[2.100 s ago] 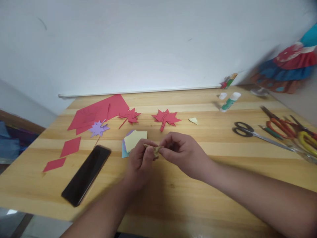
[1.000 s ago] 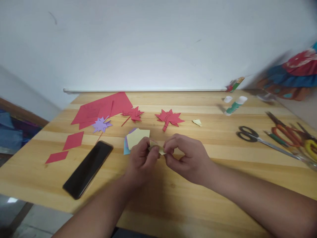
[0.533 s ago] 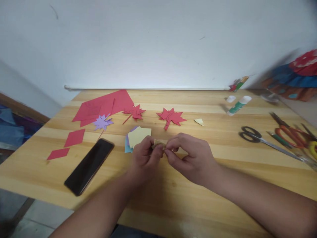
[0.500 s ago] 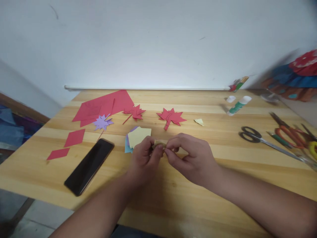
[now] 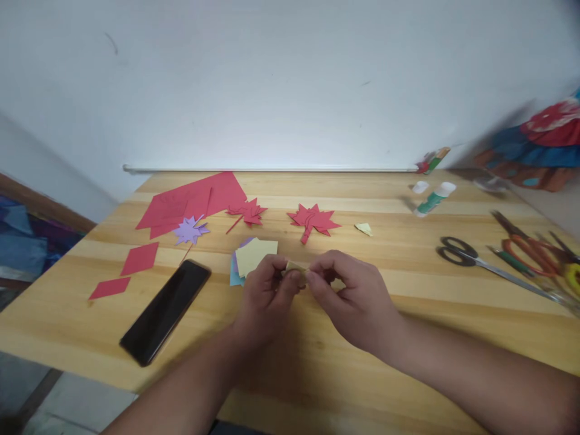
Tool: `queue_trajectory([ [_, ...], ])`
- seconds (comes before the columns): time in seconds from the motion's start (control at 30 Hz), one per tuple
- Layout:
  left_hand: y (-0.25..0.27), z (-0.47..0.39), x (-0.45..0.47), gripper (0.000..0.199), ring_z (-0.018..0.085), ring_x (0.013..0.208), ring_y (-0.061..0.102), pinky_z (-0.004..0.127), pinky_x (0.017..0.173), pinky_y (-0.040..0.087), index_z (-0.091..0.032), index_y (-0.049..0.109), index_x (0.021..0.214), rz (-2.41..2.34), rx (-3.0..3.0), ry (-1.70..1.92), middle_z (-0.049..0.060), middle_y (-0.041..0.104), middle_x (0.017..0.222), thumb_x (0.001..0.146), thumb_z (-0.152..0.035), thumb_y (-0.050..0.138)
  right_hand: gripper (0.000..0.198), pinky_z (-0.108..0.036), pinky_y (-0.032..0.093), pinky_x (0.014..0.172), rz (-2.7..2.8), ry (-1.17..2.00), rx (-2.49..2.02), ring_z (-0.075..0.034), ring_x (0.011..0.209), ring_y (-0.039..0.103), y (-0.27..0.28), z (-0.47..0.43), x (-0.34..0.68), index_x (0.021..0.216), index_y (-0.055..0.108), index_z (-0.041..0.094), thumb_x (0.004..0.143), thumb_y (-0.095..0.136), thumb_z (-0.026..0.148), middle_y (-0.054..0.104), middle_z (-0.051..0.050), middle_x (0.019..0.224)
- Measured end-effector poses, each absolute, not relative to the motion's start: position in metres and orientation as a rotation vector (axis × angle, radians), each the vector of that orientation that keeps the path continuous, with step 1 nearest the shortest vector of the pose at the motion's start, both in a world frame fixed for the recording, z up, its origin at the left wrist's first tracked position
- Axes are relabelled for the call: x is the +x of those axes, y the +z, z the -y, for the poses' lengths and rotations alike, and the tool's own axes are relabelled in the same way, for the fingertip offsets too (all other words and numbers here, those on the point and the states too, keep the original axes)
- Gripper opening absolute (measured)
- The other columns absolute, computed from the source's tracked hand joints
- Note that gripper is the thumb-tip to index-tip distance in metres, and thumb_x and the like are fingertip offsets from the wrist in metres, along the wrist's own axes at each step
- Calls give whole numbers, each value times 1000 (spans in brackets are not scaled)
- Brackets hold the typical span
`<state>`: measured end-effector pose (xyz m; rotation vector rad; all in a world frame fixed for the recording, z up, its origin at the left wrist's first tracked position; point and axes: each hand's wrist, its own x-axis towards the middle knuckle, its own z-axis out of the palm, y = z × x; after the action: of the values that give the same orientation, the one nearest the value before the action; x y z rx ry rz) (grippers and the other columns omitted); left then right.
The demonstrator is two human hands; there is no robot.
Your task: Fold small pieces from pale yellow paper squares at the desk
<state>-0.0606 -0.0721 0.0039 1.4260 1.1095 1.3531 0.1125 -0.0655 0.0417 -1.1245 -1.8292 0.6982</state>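
Observation:
My left hand [image 5: 267,299] and my right hand [image 5: 351,296] meet over the middle of the wooden table [image 5: 317,374]. Both pinch a small folded piece of pale yellow paper [image 5: 295,267] between fingertips, just above the tabletop. Most of the piece is hidden by my fingers. Just behind my left hand lies a small stack of yellow, blue and purple paper squares [image 5: 251,257]. Two red paper maple leaves [image 5: 312,220] [image 5: 247,211] lie further back.
A black phone [image 5: 165,311] lies at the left front. Red paper sheets [image 5: 190,202], red diamonds [image 5: 138,258] and a purple star [image 5: 190,231] sit at the left. A yellow scrap [image 5: 363,228], glue stick [image 5: 432,199] and several scissors [image 5: 484,258] lie right.
Both hands stay pinched on the yellow paper, which has been folded smaller and sits more hidden between my fingertips. The view has shifted slightly.

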Motion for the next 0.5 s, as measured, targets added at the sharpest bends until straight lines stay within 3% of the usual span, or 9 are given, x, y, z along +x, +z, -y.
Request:
queue_trajectory([
  [0.2,4,70,-61,8,11,67,56,24,66,47,-21,63,92,-1205,1667,1481,-2,62,75,96,-27,66,15,-22,40,46,1682,931,-1199,-11,54,56,40,66,109,80,63,23,95,63,29,62,4,67],
  [0.5,0,70,-62,8,15,81,63,27,75,51,-21,62,101,-1268,1604,1513,2,66,89,100,-30,62,10,-25,44,62,1825,734,-1059,-12,67,58,39,62,109,85,69,24,94,67,20,62,3,73],
])
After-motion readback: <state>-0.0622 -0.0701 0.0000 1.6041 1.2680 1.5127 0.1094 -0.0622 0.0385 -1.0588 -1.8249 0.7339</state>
